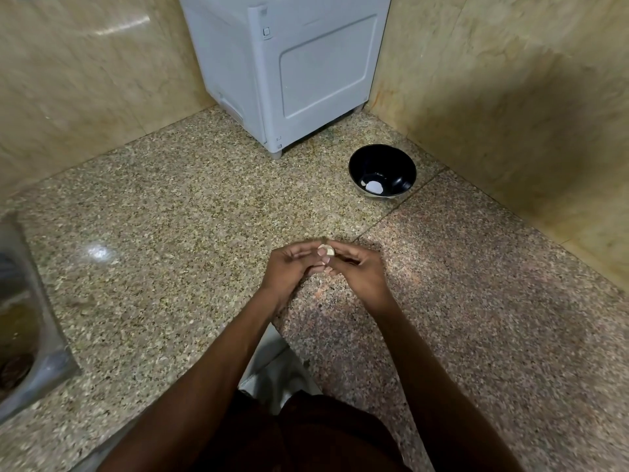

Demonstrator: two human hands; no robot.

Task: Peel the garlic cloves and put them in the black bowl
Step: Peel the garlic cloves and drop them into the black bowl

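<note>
A small pale garlic clove [326, 250] is pinched between the fingertips of both hands above the granite counter. My left hand [291, 267] grips it from the left and my right hand [357, 267] from the right, fingers curled around it. The black bowl [398, 161] stands farther back and to the right, near the wall corner, with pale garlic pieces [372, 186] lying in its bottom. Both hands are well short of the bowl.
A white appliance [289, 69] stands at the back in the corner. A steel sink [23, 318] is set into the counter [170, 216] at the left edge. Beige marble walls [510, 97] close in the back and right.
</note>
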